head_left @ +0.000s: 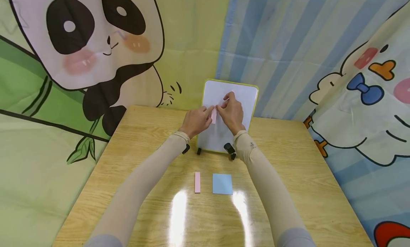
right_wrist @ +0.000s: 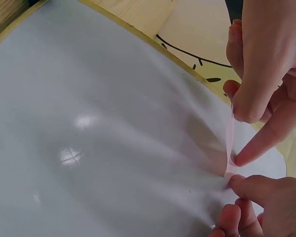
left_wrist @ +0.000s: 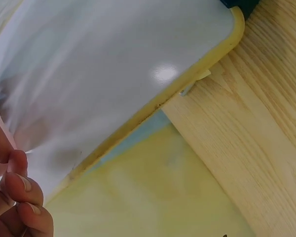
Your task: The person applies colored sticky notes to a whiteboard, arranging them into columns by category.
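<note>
A small whiteboard (head_left: 221, 136) with a yellow frame stands tilted back on the table. In front of its face a pink paper strip (head_left: 213, 116) runs lengthwise between both hands. My left hand (head_left: 196, 121) grips the strip along its side, thumb bent over it, and one finger reaches toward its upper end in the right wrist view. My right hand (head_left: 232, 112) pinches that upper end (right_wrist: 230, 174) with thumb and finger, close against the board. Only the fingertips of the left hand and part of the strip (left_wrist: 2, 123) show in the left wrist view.
On the wooden table (head_left: 144, 211), nearer me, lie another pink strip (head_left: 197, 183) and a blue square of paper (head_left: 222, 184). Black feet (head_left: 199, 151) hold the board's lower edge. Behind the table hangs a cartoon-printed curtain (head_left: 192, 44).
</note>
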Motion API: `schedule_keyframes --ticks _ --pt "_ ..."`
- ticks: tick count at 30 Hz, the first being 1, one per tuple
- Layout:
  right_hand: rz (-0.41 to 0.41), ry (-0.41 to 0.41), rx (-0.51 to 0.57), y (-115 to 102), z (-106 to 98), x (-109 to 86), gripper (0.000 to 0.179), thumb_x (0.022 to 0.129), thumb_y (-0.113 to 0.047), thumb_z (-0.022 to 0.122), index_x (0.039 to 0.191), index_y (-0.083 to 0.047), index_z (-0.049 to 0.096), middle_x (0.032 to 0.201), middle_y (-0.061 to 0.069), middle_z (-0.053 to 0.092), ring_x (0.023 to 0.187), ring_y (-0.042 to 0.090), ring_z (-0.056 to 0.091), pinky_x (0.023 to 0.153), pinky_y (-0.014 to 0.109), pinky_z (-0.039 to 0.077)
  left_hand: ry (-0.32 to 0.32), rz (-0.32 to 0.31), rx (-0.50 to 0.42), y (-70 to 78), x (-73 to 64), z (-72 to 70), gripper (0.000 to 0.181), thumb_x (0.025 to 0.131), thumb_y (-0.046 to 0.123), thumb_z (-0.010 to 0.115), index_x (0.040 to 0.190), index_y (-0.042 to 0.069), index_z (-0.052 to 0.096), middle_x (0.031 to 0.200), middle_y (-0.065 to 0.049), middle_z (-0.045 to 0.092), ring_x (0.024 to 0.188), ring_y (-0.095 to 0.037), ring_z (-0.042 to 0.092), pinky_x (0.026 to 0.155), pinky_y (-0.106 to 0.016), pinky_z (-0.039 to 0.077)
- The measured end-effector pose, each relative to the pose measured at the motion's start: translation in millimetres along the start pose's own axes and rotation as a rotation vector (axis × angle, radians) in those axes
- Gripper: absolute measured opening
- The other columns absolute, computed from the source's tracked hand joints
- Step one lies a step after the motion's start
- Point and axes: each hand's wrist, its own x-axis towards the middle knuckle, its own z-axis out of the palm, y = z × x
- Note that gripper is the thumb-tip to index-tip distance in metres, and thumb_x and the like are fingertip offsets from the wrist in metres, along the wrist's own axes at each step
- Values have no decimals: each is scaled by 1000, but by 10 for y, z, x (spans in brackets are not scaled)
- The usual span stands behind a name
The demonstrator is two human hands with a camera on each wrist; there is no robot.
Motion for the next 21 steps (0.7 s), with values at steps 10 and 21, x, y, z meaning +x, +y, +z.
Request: schedule_keyframes --ticks 10,21 --pt "37 13 -12 42 -52 2 34 83 -21 76 106 -10 52 75 2 65 66 20 59 59 36 46 -30 1 49 28 50 -89 39 93 22 58 129 9 64 79 -6 61 48 -14 46 42 -29 42" --pt "11 -10 21 -32 7 -18 36 83 -20 77 107 -9 53 75 3 65 64 22 59 58 37 47 21 12 25 112 102 -71 26 94 23 57 112 10 71 66 -3 51 44 -16 44 40 -32 41"
